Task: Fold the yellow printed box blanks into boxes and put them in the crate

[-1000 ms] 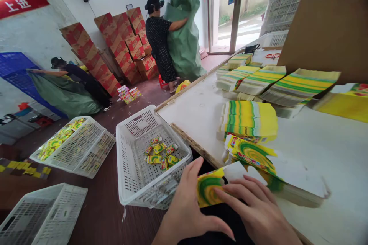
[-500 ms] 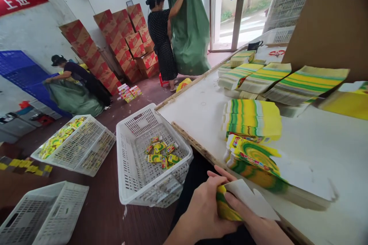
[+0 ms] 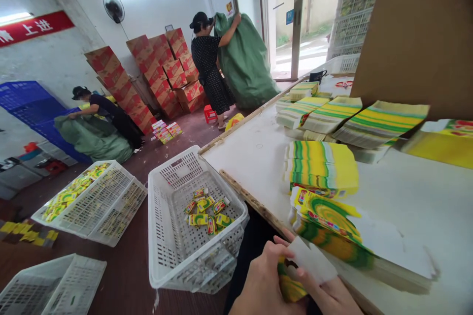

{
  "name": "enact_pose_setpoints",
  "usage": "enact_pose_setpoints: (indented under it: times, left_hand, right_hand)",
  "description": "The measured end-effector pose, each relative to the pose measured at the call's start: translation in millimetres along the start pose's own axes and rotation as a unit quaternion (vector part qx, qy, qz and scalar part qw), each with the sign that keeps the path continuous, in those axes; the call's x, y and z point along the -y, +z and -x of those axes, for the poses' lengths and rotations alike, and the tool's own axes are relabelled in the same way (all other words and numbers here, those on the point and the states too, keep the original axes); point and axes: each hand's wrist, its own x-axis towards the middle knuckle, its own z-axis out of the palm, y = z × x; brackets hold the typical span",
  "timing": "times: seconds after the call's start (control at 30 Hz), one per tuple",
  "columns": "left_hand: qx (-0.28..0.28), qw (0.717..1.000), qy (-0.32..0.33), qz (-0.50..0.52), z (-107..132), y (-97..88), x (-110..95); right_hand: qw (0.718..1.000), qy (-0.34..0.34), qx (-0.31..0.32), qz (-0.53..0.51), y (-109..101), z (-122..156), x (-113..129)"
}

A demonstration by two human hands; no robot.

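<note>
Both my hands work one flat yellow-and-green printed carton blank point(image 3: 308, 263) at the bottom edge of the view, over my lap. My left hand point(image 3: 264, 283) curls round its left side, fingers closed on it. My right hand point(image 3: 330, 295) grips it from below on the right, thumb on the white inner face. Right beside them, on the white table point(image 3: 406, 197), lies a fanned stack of the same blanks point(image 3: 332, 221). A white plastic basket point(image 3: 166, 246) with several folded small boxes point(image 3: 207, 205) stands just left of my hands.
More stacks of blanks point(image 3: 323, 167) cover the table, backed by a brown cardboard sheet point(image 3: 417, 34). Two other white baskets point(image 3: 92, 202) point(image 3: 48, 288) sit on the dark floor. Two people handle green sacks point(image 3: 246, 61) point(image 3: 90, 138) near red-brown cartons point(image 3: 155, 69) and blue crates point(image 3: 29, 106).
My hands lifted the blank off the table edge and drew it closer, folding it between them. The standing person lifted the green sack, then lowered it. The view tilted up slightly.
</note>
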Motion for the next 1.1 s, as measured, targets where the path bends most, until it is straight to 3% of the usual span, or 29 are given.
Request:
enact_pose_setpoints:
  times: [0.07,0.17,0.27,0.4,0.6,0.77,0.9,0.97,1.03,1.1]
  left_hand:
    - [0.018,0.999,-0.028,0.026,-2.0,-0.7,0.5]
    - [0.002,0.998,-0.035,0.050,-3.7,0.8,1.3]
    - [-0.035,0.997,-0.063,0.025,-2.5,0.6,-2.1]
    - [-0.062,0.992,-0.087,-0.069,-1.2,-7.9,-11.0]
    - [-0.034,0.993,-0.070,-0.091,-3.9,-21.3,-14.6]
    - [-0.011,0.995,-0.046,-0.086,-6.5,-23.2,-21.4]
    - [-0.019,0.992,0.001,-0.122,-9.8,-23.7,-25.0]
    - [-0.024,0.991,0.013,-0.132,-10.1,-33.5,-17.5]
    - [-0.071,0.983,-0.003,-0.170,-9.9,-54.7,-2.3]
    - [-0.209,0.945,-0.041,-0.249,-9.7,-84.0,17.1]
  right_hand:
    - [0.998,-0.031,0.022,0.047,-4.4,2.5,-1.1]
    - [0.989,-0.080,0.053,0.109,-7.1,4.6,-0.7]
    - [0.984,-0.111,0.026,0.137,-10.9,4.2,-2.5]
    - [0.983,-0.104,-0.016,0.151,-19.4,4.3,-7.8]
    - [0.980,-0.079,0.063,0.169,-31.8,4.9,-9.5]
    - [0.976,-0.046,0.126,0.171,-43.9,-1.2,9.1]
    - [0.989,0.004,0.037,0.140,-22.3,-2.0,28.7]
    - [0.993,0.005,0.010,0.121,-13.9,-2.3,34.7]
    - [0.993,-0.008,-0.007,0.116,-18.5,-2.6,39.2]
    - [0.990,-0.018,-0.035,0.138,-36.9,-2.8,43.5]
